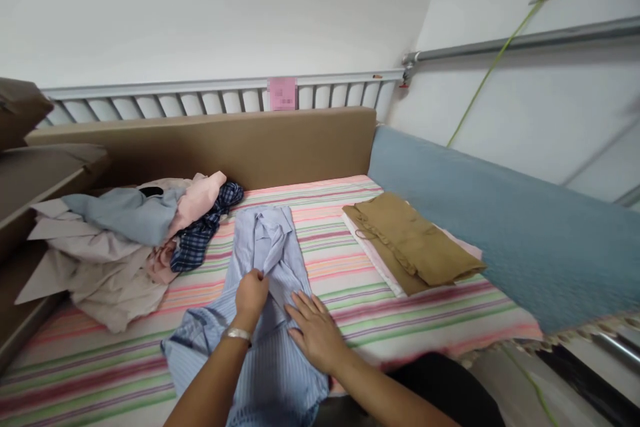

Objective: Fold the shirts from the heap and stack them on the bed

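Forearms [213,377] reach over a striped garment [273,357], likely light, limp, best held by edges, left hand [251,297] pinching it, right hand [316,333] spread.

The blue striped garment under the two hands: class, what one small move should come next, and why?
Probably the left hand should smooth out the ridge of cloth it grips on the blue striped garment: the cloth there is rumpled, and the right hand lies spread on the garment, well placed to steady it.
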A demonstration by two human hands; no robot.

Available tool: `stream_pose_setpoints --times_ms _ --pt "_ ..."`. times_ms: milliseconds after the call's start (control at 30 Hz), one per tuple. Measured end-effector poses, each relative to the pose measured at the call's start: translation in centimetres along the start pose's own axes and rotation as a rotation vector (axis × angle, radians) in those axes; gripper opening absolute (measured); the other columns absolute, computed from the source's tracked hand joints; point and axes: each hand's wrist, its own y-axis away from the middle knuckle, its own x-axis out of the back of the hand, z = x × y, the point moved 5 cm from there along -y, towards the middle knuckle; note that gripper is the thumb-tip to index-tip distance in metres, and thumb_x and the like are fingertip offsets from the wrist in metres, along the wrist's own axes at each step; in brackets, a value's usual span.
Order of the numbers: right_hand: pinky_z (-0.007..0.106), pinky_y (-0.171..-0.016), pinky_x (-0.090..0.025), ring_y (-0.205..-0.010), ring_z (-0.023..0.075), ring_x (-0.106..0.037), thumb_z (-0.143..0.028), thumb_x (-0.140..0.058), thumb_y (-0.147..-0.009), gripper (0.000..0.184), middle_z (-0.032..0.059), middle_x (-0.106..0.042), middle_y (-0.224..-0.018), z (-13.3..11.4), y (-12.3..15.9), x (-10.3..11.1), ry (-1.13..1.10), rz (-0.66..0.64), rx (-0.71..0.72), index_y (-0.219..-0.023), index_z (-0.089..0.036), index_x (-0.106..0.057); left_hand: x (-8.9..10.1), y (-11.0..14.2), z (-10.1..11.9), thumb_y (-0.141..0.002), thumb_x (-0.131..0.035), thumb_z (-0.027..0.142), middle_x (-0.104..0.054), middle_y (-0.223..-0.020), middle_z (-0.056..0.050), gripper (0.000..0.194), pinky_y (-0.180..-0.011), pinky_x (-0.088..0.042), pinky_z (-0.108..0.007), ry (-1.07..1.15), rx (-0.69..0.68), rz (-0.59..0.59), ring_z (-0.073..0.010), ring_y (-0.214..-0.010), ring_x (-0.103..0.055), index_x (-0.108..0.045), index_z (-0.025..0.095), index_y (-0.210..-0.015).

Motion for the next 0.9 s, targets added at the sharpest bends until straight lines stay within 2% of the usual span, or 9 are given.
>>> stream_pose_setpoints --times_ms 200,333,400,500,600,667,733,900 --pt "0.04 -0.114 -0.013 -0.138 0.0187 -0.023 -0.048 -0.037 -0.092 0.049 0.0026 -0.033 -0.148 0.2 0.1 0.1 -0.06 0.036 -0.008 -0.137 -0.029 -0.042 0.5 -0.2 -1.4 -0.081 -0.042 0.029 -0.071 -0.083 -0.011 0.024 -0.062 -0.04 -0.027 -0.002 0.055 -0.009 -0.0209 -0.08 -0.066 -0.064 0.019 -0.079" --pt "0.04 -0.114 -0.013 -0.138 0.0184 -0.024 -0.048 -0.039 -0.092 0.048 0.0029 -0.035 -0.147 0.2 0.2 0.3 -0.083 0.048 -0.009 -0.136 -0.029 -0.043 0.6 0.0 -1.3 -0.081 -0.041 0.028 -0.07 -0.082 -0.015 0.026 -0.062 -0.039 -0.03 -0.025 0.054 0.0 -0.024 -0.08 -0.066 -0.065 0.017 -0.078" --pt "0.039 -0.114 -0.014 -0.137 0.0184 -0.024 -0.047 -0.04 -0.091 0.048 0.003 -0.036 -0.147 0.2 0.2 0.4 -0.078 0.058 -0.013 -0.135 -0.028 -0.045 0.6 0.2 -0.5 -0.082 -0.04 0.028 -0.07 -0.082 -0.015 0.028 -0.063 -0.039 -0.03 -0.021 0.013 0.01 -0.0242 -0.081 -0.065 -0.064 0.016 -0.079" --pt "0.038 -0.114 -0.014 -0.137 0.0179 -0.024 -0.047 -0.041 -0.091 0.046 0.0027 -0.038 -0.145 0.1 0.2 0.4 -0.061 0.071 -0.019 -0.132 -0.027 -0.049 0.4 0.8 1.3 -0.084 -0.043 0.031 -0.07 -0.082 -0.009 0.025 -0.068 -0.041 -0.027 0.017 -0.124 -0.006 -0.0192 -0.08 -0.064 -0.065 0.018 -0.084" --pt "0.039 -0.114 -0.014 -0.137 0.0182 -0.024 -0.046 -0.041 -0.091 0.045 0.0031 -0.04 -0.145 0.1 0.2 0.2 -0.049 0.08 -0.019 -0.13 -0.026 -0.05 0.5 1.8 2.1 -0.083 -0.049 0.031 -0.068 -0.098 -0.005 0.025 -0.082 -0.041 -0.025 0.062 -0.264 0.002 -0.0161 -0.093 -0.061 -0.063 0.02 -0.101" --pt "0.04 -0.113 -0.015 -0.137 0.0189 -0.025 -0.046 -0.041 -0.091 0.045 0.0037 -0.039 -0.145 0.2 0.2 0.1 -0.049 0.079 -0.011 -0.131 -0.026 -0.05 1.0 2.5 1.0 -0.083 -0.049 0.03 -0.063 -0.114 -0.008 0.033 -0.093 -0.037 -0.029 0.05 -0.278 0.056 -0.0189 -0.107 -0.055 -0.058 0.019 -0.113" --pt "0.041 -0.113 -0.015 -0.137 0.0192 -0.025 -0.046 -0.041 -0.091 0.046 0.0039 -0.037 -0.146 0.3 0.2 -0.1 -0.055 0.074 -0.005 -0.133 -0.027 -0.048 1.7 3.0 -1.2 -0.083 -0.05 0.033 -0.058 -0.123 -0.011 0.04 -0.098 -0.034 -0.036 -0.034 -0.229 0.095 -0.0236 -0.116 -0.049 -0.054 0.019 -0.12" --pt "0.041 -0.113 -0.015 -0.137 0.019 -0.025 -0.046 -0.04 -0.092 0.047 0.0046 -0.036 -0.146 0.5 0.2 -0.4 -0.049 0.073 -0.005 -0.134 -0.027 -0.047 3.0 2.9 -7.4 -0.083 -0.048 0.039 -0.052 -0.131 -0.014 0.05 -0.096 -0.034 -0.045 -0.249 -0.07 0.022 -0.0287 -0.12 -0.044 -0.046 0.019 -0.128"
